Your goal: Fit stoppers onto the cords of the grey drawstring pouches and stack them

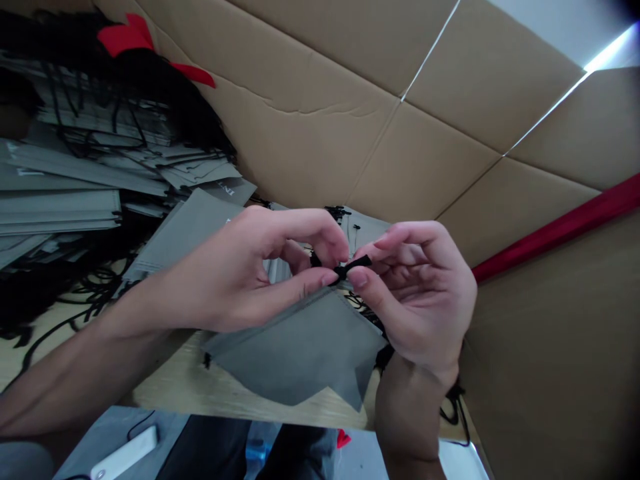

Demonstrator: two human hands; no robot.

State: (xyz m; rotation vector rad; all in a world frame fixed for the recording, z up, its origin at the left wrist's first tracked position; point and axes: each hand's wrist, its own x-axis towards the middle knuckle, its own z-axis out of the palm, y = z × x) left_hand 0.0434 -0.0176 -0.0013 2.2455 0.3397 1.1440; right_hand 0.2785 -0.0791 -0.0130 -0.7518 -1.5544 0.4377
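Observation:
Between the fingertips of both hands is a short black ribbon [359, 265], twisted or knotted near its middle. My left hand [270, 267] pinches its left side with thumb and fingers. My right hand [420, 287] pinches the other end, which sticks up between thumb and forefinger. Just below my hands hangs a grey fabric pouch [305, 353], its stitched top edge close under the ribbon. A small black tip pokes out at the pouch's left corner. Whether the ribbon is joined to the pouch is hidden by my fingers.
At the left rise piles of grey pouches [65, 210] with black cords and a red strip [127, 39]. Cardboard walls [320, 107] enclose the back and right, with a dark red band [555, 227]. The wooden tabletop [240, 383] ends above my lap. A white device [125, 455] lies lower left.

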